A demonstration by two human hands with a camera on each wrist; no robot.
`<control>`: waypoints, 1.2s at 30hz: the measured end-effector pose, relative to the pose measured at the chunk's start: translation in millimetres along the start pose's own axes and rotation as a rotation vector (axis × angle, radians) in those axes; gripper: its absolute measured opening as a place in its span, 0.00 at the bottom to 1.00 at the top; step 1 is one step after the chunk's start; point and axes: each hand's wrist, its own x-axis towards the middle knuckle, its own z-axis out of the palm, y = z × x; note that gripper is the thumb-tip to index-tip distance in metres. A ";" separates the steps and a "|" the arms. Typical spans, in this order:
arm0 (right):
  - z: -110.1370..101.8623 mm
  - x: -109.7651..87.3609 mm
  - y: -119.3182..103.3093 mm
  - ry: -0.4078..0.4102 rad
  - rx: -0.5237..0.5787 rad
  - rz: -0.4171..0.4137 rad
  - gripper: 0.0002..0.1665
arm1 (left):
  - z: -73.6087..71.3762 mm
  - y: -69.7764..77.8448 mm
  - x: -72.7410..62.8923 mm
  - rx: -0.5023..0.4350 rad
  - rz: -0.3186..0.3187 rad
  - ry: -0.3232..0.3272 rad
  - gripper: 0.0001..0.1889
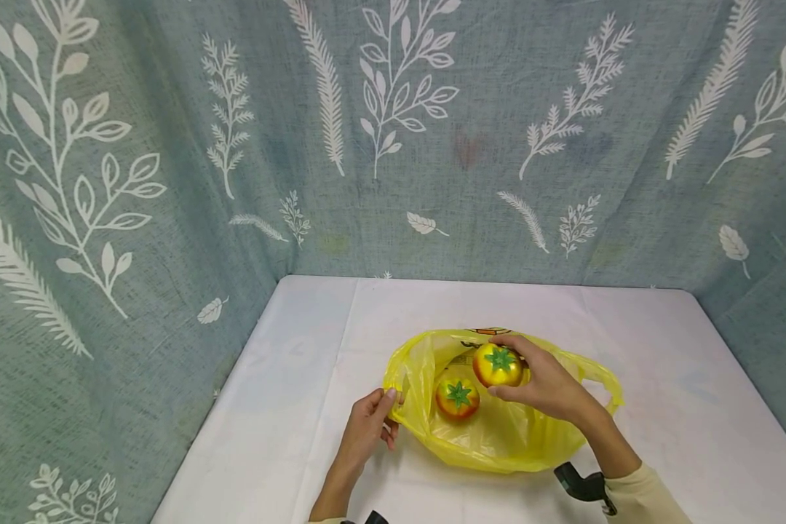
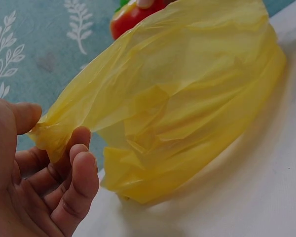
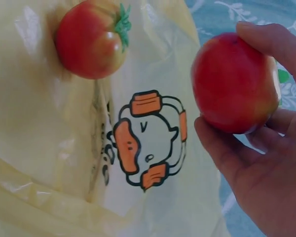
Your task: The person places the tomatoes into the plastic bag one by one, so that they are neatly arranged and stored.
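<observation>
A yellow plastic bag (image 1: 491, 444) lies with its mouth spread wide. My left hand (image 1: 368, 426) pinches its left edge between thumb and fingers; the left wrist view shows the plastic bunched in that grip. One red and yellow tomato (image 1: 458, 399) with a green leafy top sits inside the bag. Over the opening, my right hand (image 1: 550, 382) holds a second tomato (image 1: 498, 365) between thumb and fingers. From the right wrist view, the held tomato (image 3: 234, 84) shows its smooth red underside, beside the bag's inner wall with a printed cartoon (image 3: 148, 140).
A white-covered table (image 1: 288, 407) supports the bag. Behind and to the left hangs a grey-green curtain (image 1: 393, 218) with white leaf patterns. The bag's right handle loop (image 1: 609, 382) lies beyond my right wrist. A dark camera mount (image 1: 579, 484) sticks out from that wrist.
</observation>
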 end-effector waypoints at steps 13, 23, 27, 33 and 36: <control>8.2 1.8 19.7 -0.053 -0.101 0.099 0.43 | -0.5 0.0 0.3 0.006 -0.005 -0.008 0.23; 15.1 0.2 36.1 -0.080 -0.135 0.175 0.45 | -0.2 -0.5 0.0 0.000 0.001 -0.012 0.23; 18.5 -1.0 44.0 -0.076 -0.138 0.179 0.46 | -0.2 -1.5 0.1 -0.003 -0.001 -0.014 0.23; 21.9 -2.1 51.8 -0.072 -0.137 0.182 0.47 | -0.3 -3.0 0.7 0.000 -0.005 -0.011 0.23; 22.6 -2.5 54.2 -0.072 -0.134 0.187 0.47 | -0.2 -3.3 1.0 0.002 -0.007 -0.010 0.23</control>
